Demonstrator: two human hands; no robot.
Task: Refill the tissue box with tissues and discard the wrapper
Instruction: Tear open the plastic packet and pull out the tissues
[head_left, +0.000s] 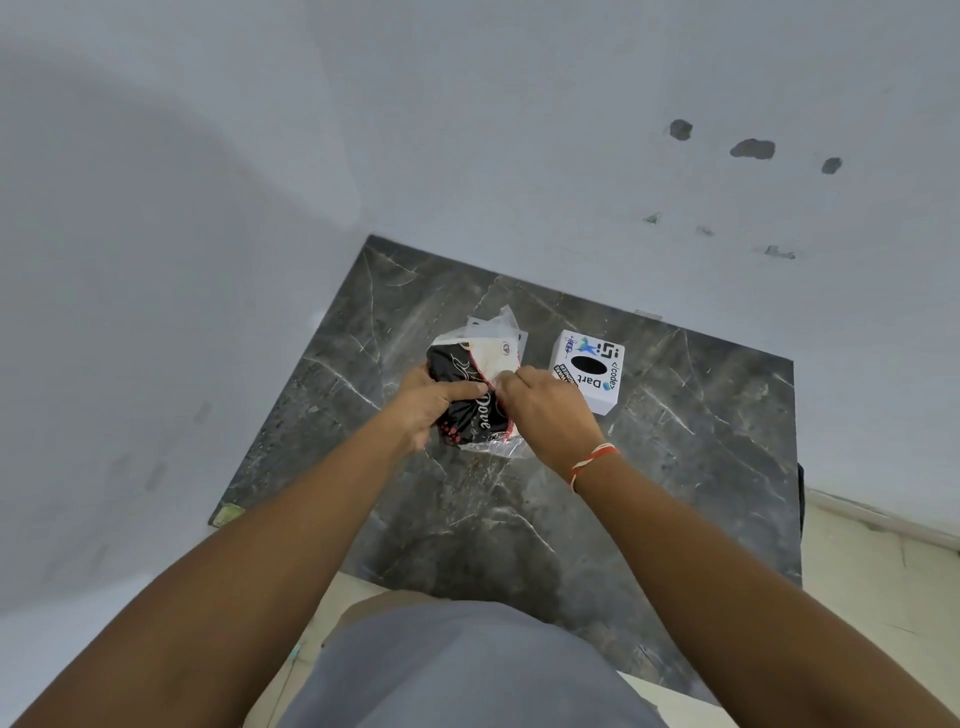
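A black plastic tissue pack (470, 410) with white lettering lies in the middle of the dark marble table (701, 441). Its far end is torn open, and white tissues (496, 358) and loose clear wrapper show there. My left hand (423, 402) grips the pack's left side, thumb across its top. My right hand (545, 410) pinches the wrapper edge at the pack's right side. A white cube tissue box (589, 371) with a black oval opening and printed logos stands just right of the pack, apart from both hands.
The table sits in a corner between two pale walls. Its right edge drops to a light tiled floor (872, 582). Bare marble lies in front of the pack and to the right of the box.
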